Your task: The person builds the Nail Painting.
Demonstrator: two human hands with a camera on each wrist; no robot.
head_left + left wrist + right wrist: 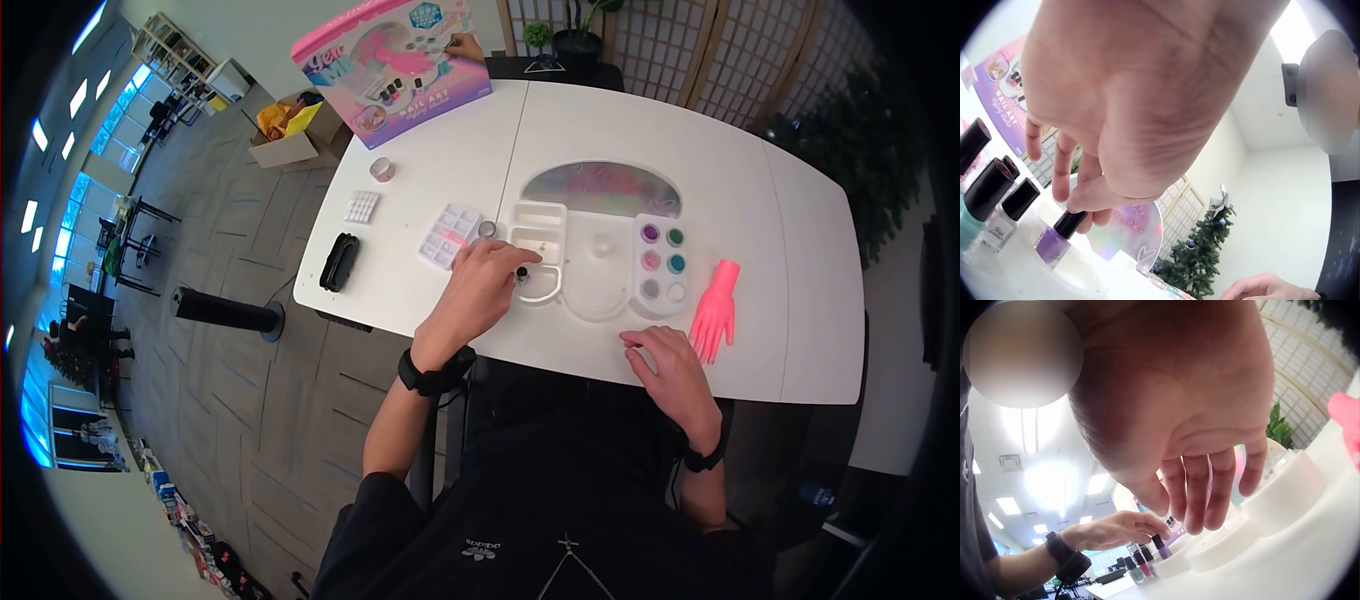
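Observation:
My left hand (478,290) pinches the black cap of a purple nail polish bottle (1053,245) between thumb and fingers. The bottle is at the front left compartment of the white nail station (600,292). Beside it stand a teal nail polish bottle (971,226), a clear one (1001,230) and others with black caps, mostly hidden under the hand in the head view. My right hand (672,372) holds nothing, its fingers loosely bent at the table's front edge. Close to it lies a pink model hand (715,315), fingers toward me.
Right of the station's round middle are several glitter pots (651,260). Farther left lie a lidded compartment box (449,237), a small round jar (382,169), a white pad of squares (362,207) and a black case (340,262). A nail art box (400,75) stands behind.

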